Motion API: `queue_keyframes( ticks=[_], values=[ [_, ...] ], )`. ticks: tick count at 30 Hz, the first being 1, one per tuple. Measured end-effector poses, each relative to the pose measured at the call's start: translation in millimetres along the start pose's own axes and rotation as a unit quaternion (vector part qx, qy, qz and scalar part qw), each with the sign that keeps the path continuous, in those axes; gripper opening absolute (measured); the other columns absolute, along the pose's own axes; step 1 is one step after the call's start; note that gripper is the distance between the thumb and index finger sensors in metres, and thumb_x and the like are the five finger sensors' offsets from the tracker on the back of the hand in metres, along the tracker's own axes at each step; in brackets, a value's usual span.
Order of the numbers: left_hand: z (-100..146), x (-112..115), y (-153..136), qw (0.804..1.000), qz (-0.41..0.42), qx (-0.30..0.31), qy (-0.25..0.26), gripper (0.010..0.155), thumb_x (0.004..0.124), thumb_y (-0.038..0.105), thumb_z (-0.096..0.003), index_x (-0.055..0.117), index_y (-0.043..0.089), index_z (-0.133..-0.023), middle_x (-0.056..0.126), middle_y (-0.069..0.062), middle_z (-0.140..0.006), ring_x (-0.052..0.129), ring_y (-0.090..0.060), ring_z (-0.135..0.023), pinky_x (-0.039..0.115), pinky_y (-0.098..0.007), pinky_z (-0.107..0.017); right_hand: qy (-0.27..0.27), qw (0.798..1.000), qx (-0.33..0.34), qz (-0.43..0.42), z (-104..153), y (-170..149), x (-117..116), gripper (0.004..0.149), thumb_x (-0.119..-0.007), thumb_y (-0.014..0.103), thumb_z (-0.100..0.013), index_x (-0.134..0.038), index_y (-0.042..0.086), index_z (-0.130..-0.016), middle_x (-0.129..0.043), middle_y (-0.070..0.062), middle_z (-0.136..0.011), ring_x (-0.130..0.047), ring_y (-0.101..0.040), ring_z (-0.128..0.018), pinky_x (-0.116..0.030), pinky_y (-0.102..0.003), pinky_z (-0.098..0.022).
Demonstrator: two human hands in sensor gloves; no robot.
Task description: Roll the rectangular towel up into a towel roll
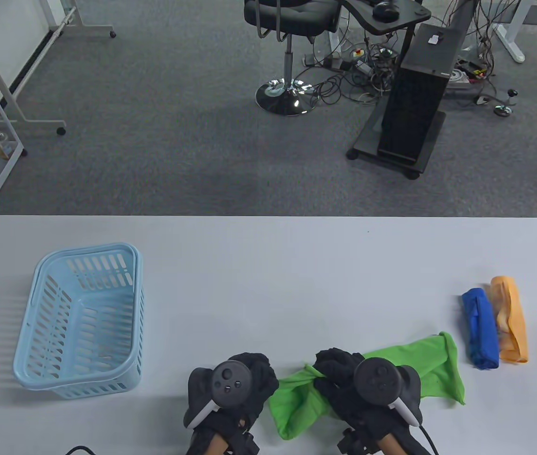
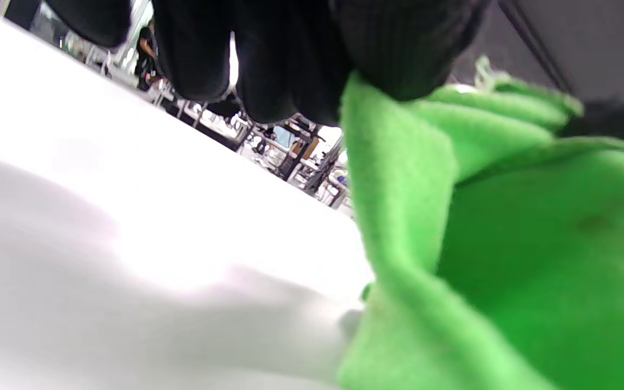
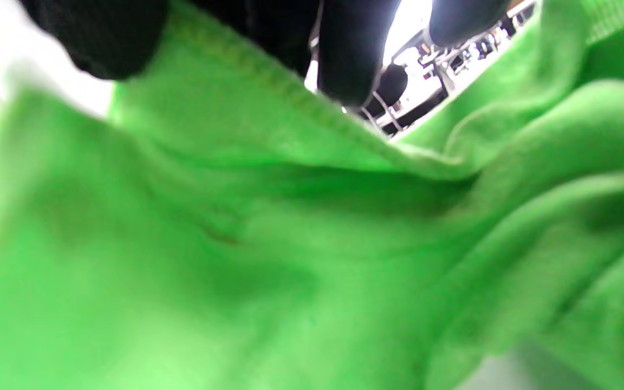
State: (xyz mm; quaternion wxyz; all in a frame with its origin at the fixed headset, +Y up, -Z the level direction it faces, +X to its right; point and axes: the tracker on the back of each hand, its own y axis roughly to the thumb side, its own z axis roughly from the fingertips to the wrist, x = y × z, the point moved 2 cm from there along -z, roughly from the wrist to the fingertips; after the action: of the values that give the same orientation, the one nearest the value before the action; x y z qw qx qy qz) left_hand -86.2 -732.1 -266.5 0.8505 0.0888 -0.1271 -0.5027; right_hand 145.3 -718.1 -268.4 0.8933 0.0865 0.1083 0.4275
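Both hands, left [image 1: 237,386] and right [image 1: 361,388], pinch the green towel [image 1: 420,367], lying left-right; blue roll [image 1: 480,328], orange roll [image 1: 510,318] just beyond.

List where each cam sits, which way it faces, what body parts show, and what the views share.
Table view: overhead, facing table; left hand, right hand.
Left wrist view: low, along tabletop; fingers pinch the green towel.
Right wrist view: pressed close to the towel; gloved fingers on top.
Shared: green towel.

Even bright overhead light, soft shadows — wrist views blurred, tabletop [image 2: 128,227] overexposed
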Motion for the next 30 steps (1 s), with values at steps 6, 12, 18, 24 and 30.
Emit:
queue_keyframes(
  ticks=[6,12,18,24,30],
  values=[
    [3.4,-10.3,-4.9,0.999,0.030,-0.013,0.006,0.060,0.078,0.041,-0.0402,0.075,0.021,-0.096,0.072,-0.015,-0.105,0.066,-0.047,-0.097,0.050,-0.070,-0.066,0.001,0.999,0.013,0.052,2.4,9.6,-6.5,0.048,-0.073,0.044,-0.032,-0.090,0.021,-0.071,-0.079,-0.002,-0.087,-0.075,-0.030,-0.090,-0.051,-0.065,-0.068],
    [0.7,1.5,14.0,0.988,0.116,0.071,-0.074,0.092,0.089,0.049,-0.0341,0.044,0.026,-0.111,0.060,-0.010,-0.115,0.053,-0.051,-0.104,0.044,-0.072,-0.067,0.012,0.997,0.041,0.062,3.3,21.9,-16.4,0.049,-0.073,0.045,-0.032,-0.090,0.023,-0.072,-0.079,-0.002,-0.088,-0.075,-0.030,-0.090,-0.050,-0.065,-0.068],
    [-1.2,-13.6,11.8,0.998,0.052,0.009,0.046,0.042,0.086,0.039,-0.0371,0.097,0.028,-0.076,0.098,-0.005,-0.056,0.090,-0.032,-0.075,0.056,-0.069,-0.065,-0.028,0.996,0.022,0.085,2.4,13.3,4.9,0.057,-0.072,0.049,-0.030,-0.088,0.020,-0.077,-0.076,-0.005,-0.091,-0.073,-0.031,-0.091,-0.049,-0.066,-0.068],
    [21.0,-61.5,-33.8,0.973,0.070,-0.092,0.197,0.042,0.085,0.043,-0.0376,0.102,0.022,-0.070,0.102,-0.006,-0.045,0.096,-0.034,-0.070,0.060,-0.069,-0.063,-0.083,0.981,-0.070,0.164,1.5,-33.3,44.4,0.057,-0.075,0.048,-0.030,-0.087,0.019,-0.078,-0.075,-0.005,-0.091,-0.073,-0.032,-0.091,-0.049,-0.066,-0.068],
    [36.3,-79.8,-46.6,0.954,0.048,-0.149,0.257,0.043,0.084,0.046,-0.0379,0.104,0.019,-0.065,0.103,-0.007,-0.041,0.098,-0.034,-0.068,0.065,-0.066,-0.061,-0.077,0.966,-0.170,0.181,6.8,-75.6,67.8,0.054,-0.077,0.045,-0.031,-0.088,0.019,-0.077,-0.075,-0.006,-0.091,-0.073,-0.033,-0.091,-0.048,-0.067,-0.068]
  ],
)
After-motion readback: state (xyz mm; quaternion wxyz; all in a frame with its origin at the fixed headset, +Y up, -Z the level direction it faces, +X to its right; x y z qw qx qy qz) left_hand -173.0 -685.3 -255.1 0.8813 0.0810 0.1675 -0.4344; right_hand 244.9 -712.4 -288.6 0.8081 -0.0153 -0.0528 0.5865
